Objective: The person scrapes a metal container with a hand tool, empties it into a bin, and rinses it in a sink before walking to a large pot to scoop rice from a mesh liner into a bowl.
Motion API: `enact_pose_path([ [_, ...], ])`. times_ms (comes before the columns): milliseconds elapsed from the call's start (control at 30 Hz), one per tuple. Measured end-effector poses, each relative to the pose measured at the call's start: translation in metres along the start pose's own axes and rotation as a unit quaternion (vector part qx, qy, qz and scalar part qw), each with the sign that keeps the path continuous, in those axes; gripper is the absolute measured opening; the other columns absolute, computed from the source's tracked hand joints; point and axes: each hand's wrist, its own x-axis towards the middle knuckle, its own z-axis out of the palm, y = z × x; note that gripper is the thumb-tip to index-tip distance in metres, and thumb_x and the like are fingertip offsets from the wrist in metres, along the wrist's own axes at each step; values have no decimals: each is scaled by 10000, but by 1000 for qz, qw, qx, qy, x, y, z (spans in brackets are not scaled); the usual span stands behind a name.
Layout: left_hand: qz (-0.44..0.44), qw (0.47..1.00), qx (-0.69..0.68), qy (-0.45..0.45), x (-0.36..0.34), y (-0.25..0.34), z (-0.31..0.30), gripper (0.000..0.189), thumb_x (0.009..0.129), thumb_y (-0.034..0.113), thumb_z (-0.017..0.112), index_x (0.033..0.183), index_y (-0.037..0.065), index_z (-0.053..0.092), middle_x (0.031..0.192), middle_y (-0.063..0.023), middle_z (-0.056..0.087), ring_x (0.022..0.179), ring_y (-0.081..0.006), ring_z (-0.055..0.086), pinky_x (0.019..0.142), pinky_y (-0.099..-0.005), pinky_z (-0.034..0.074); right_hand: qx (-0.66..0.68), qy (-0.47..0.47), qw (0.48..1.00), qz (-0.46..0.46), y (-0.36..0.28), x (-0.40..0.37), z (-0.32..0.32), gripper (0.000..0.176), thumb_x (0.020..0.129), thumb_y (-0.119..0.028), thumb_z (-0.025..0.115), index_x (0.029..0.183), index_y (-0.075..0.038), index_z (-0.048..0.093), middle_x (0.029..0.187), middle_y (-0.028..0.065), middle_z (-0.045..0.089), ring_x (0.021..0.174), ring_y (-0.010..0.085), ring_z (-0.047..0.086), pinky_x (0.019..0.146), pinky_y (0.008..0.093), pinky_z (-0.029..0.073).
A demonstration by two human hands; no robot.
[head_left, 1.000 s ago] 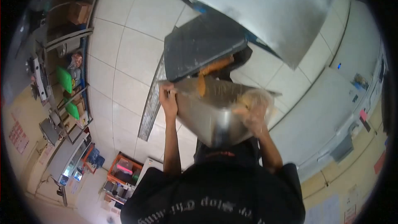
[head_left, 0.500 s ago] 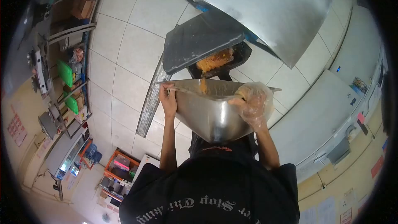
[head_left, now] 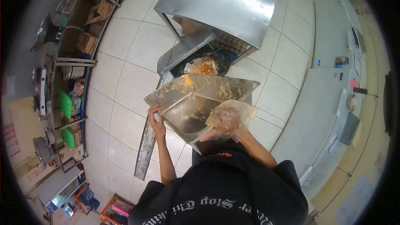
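A deep stainless steel pan (head_left: 175,114) is held in front of my body, its inside facing up towards me, with orange-brown residue smeared on its far wall. My left hand (head_left: 156,121) is closed around the pan's left rim. In a clear plastic glove, my right hand (head_left: 228,121) grips the near right rim. Just beyond the pan stands a bin lined with a black bag (head_left: 223,58), holding orange food waste (head_left: 207,66). A dark grey lid (head_left: 183,52) stands tilted up on the bin's left side.
A steel table (head_left: 221,8) stands beyond the bin, with egg trays beneath it. White chest freezers (head_left: 298,116) line the right side. Shelving with green-lidded containers (head_left: 65,71) runs along the left. A long metal strip (head_left: 143,156) lies on the tiled floor (head_left: 125,75).
The pan has swung from tipped towards the bin to tilted back, so its inside now shows. Orange food was at its far lip earlier. Both hands still hold it, and the view has shifted.
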Motion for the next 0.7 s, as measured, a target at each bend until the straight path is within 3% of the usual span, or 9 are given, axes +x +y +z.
enact_pose_path([
  [67,79,994,17,-72,-4,18,16,466,822,458,457,873,2,544,1007,-143,499,1055,-276,424,924,-384,299,-41,0,999,-3,-13,-24,-17,418,567,-530,647,613,-126,545,628,9,528,612,183,554,565,316,461],
  [100,84,994,-20,-74,-13,22,22,566,829,533,388,1056,34,529,1094,-126,476,1116,-269,382,975,-400,251,-72,-1,997,3,-17,-35,-26,378,586,-479,653,642,-116,564,665,27,558,651,195,574,596,327,477],
  [167,-230,947,-222,23,-39,-34,45,684,816,610,335,1248,83,389,1172,-102,445,1146,-268,358,972,-404,279,-98,15,995,0,-9,-73,-26,315,581,-407,638,684,-114,583,724,38,575,698,206,578,636,342,482],
  [200,-334,923,-185,-44,-44,-43,53,726,818,614,326,1329,106,241,1242,-79,397,1185,-263,318,944,-431,325,-105,9,994,-3,0,-96,-24,270,575,-334,623,725,-111,603,783,49,591,745,217,582,675,357,486],
  [300,-433,805,-297,-275,-65,6,107,628,815,510,436,1293,118,326,1280,-76,341,1159,-243,345,865,-439,396,-141,14,990,9,-1,-121,-61,292,540,-353,648,699,-111,608,766,58,599,728,224,588,675,363,488],
  [433,-433,721,-374,-391,-54,1,200,370,762,177,502,1090,5,492,954,-84,565,853,-187,543,751,-356,466,-211,22,976,55,-9,-137,-114,355,520,-463,695,600,-139,577,652,48,575,621,215,575,598,345,478],
  [500,-458,753,-353,-314,-55,66,251,240,731,55,450,935,-35,538,807,-110,574,702,-188,569,641,-313,491,-228,-6,967,115,-7,-177,-133,353,528,-471,697,603,-147,579,656,44,578,625,215,577,602,342,480],
  [600,-359,777,-366,-366,-52,100,329,185,701,-23,411,863,20,490,712,-64,512,534,-155,518,452,-274,452,-204,-35,962,176,4,-239,-150,337,586,-438,680,721,-139,607,686,40,577,659,220,574,563,334,452],
  [700,-312,816,-353,-336,-63,128,402,224,636,-93,448,814,43,444,666,-32,472,511,-129,480,430,-252,413,-242,71,932,261,21,-296,-158,432,572,-536,676,710,-133,605,701,47,582,682,227,576,610,342,458],
])
